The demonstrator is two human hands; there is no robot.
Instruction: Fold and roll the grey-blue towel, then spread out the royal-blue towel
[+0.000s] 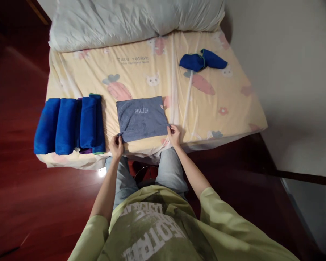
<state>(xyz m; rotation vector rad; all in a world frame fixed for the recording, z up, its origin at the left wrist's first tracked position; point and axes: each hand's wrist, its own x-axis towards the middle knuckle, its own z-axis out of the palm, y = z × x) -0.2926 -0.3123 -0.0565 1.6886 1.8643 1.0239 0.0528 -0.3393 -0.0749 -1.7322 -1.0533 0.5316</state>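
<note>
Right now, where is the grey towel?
The grey towel lies at the bed's near edge, both hands pinching its near corners, right of the rolled blue towels.

So on my bed I count one grey towel, three rolled blue towels left of it, one loose blue towel beyond it, plus one white duvet.

at the bed's near edge, the left hand and right hand pinch the near corners of a flat grey towel; rolled blue towels lie at its left corner.
</note>
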